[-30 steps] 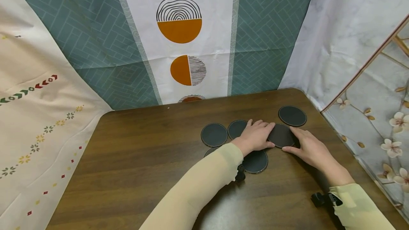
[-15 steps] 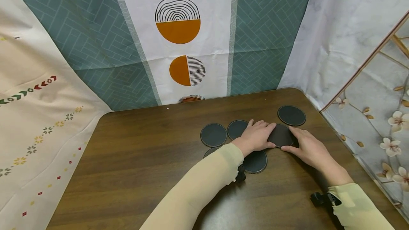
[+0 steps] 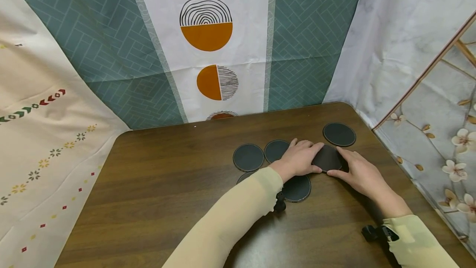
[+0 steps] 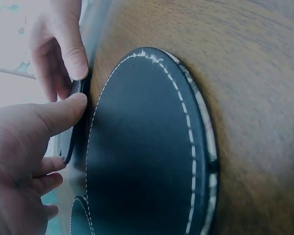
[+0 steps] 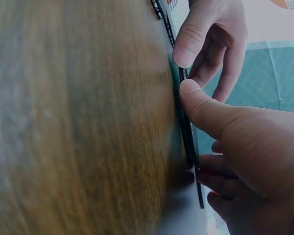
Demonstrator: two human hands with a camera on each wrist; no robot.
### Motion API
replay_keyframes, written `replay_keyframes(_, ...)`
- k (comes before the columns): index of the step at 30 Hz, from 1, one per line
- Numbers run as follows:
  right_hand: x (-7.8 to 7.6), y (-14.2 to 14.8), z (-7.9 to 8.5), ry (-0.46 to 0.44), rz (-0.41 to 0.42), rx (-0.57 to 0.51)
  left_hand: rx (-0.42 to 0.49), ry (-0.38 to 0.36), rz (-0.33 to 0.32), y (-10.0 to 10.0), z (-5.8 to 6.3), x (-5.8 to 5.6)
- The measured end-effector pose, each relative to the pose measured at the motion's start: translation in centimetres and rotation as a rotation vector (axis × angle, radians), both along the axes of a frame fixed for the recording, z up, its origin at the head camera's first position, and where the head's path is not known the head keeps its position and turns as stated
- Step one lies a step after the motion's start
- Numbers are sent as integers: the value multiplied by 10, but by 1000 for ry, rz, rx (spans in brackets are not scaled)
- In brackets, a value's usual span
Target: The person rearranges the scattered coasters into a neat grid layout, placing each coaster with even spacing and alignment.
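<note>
A round black coaster (image 3: 327,159) lies between my two hands at the right of the table in the head view. My left hand (image 3: 299,157) grips its left side, thumb at the near edge and fingers at the far edge. From the right, my right hand (image 3: 358,171) holds it the same way. Both thumbs nearly meet on its near edge in the right wrist view, where the coaster (image 5: 188,139) shows edge-on. Close below the left hand lies another coaster (image 4: 142,142), black with white stitching round its rim.
One coaster (image 3: 339,134) lies beyond the right hand, near the table's far right corner. Others, a coaster (image 3: 248,157) and a coaster (image 3: 276,150), sit left of the left hand. The left forearm partly covers a further coaster (image 3: 244,175). Patterned cloths (image 3: 308,53) hang behind the brown table (image 3: 156,177).
Both hands stay on the same coaster, with the left fingers shifting very slightly. The other coasters have not moved; the head view has drifted a little.
</note>
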State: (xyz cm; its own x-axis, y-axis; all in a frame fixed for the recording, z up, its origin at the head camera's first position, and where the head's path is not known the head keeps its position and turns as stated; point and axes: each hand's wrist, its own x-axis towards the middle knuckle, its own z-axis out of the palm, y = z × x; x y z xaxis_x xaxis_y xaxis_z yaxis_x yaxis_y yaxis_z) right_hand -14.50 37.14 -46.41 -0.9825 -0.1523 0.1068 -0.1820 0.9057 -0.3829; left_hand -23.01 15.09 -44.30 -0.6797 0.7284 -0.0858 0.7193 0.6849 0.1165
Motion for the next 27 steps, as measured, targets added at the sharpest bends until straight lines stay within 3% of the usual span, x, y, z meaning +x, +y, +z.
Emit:
replay_keyframes(13, 1, -15, 12, 54, 19, -13, 48, 26, -3, -20, 9, 2)
replay_keyframes(19, -4, -29, 18, 81, 50, -21, 86, 61, 1, -39, 16, 2)
replay_keyframes(27, -12, -53, 23, 50, 81, -28, 99, 78, 34, -69, 20, 5)
